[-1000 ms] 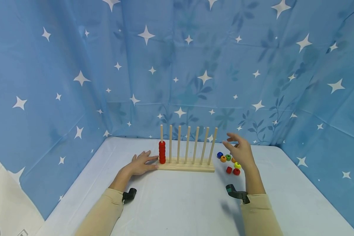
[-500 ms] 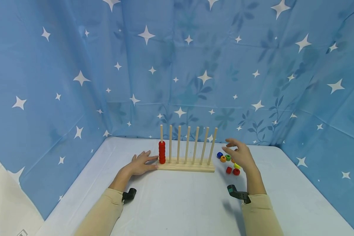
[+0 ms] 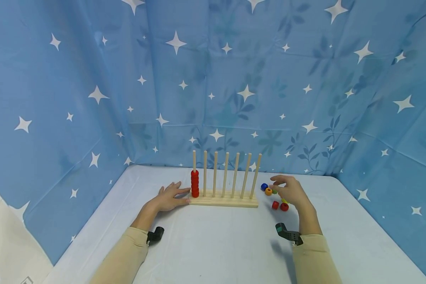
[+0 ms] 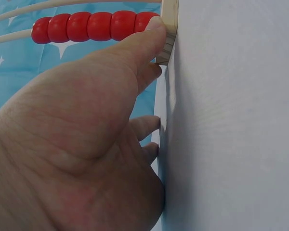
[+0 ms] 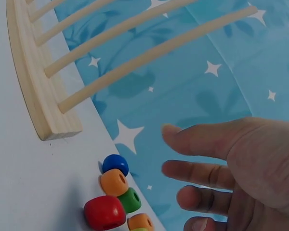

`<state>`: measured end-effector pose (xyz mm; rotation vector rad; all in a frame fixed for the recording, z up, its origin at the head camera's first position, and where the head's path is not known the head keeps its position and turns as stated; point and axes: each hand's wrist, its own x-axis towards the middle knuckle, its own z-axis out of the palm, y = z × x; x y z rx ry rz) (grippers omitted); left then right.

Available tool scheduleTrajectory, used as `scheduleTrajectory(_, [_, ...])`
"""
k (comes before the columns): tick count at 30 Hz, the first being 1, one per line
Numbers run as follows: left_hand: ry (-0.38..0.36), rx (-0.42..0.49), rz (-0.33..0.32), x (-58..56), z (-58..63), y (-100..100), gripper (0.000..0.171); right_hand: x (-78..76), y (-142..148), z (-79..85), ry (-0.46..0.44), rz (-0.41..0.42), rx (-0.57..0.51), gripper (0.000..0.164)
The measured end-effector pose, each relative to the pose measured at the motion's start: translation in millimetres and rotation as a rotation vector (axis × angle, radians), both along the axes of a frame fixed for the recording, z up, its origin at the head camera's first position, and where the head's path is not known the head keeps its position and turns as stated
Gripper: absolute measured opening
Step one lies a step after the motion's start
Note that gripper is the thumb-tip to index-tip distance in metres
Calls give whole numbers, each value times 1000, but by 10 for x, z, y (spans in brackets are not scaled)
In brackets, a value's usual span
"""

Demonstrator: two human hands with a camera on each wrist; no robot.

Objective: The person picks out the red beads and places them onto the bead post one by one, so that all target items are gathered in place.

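Observation:
A wooden peg rack (image 3: 223, 202) stands on the table with upright pegs. Its leftmost peg carries a stack of red beads (image 3: 195, 183). My left hand (image 3: 168, 197) rests at the rack's left end, fingers spread; in the left wrist view the thumb (image 4: 155, 24) touches the base near the lowest red bead. My right hand (image 3: 292, 192) hovers over loose beads right of the rack, thumb and fingers apart with nothing between them. Below it lie a blue bead (image 5: 115, 164), an orange bead (image 5: 114, 182), a green bead (image 5: 130, 200) and a red bead (image 5: 105, 212). Other beads are partly hidden.
A white cloth covers the table (image 3: 213, 244). Behind and at the sides hangs a blue curtain (image 3: 198, 98) with white stars. The bare pegs (image 3: 236, 173) stick up between my two hands. A camera mount (image 3: 287, 232) is strapped to my right wrist.
My right hand has lowered toward the loose beads and now covers more of them. My left hand and the rack have stayed put.

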<state>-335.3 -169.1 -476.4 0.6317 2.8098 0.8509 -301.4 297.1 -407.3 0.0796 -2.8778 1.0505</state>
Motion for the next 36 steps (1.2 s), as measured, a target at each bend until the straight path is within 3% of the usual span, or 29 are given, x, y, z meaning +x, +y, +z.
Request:
scheduleTrajectory(15, [-12, -5, 2, -9, 16, -3, 65, 11, 86, -68, -150, 20, 52, 39])
scheduleTrajectory(36, [-10, -6, -5, -3, 3, -4, 64, 13, 87, -168, -273, 52, 148, 22])
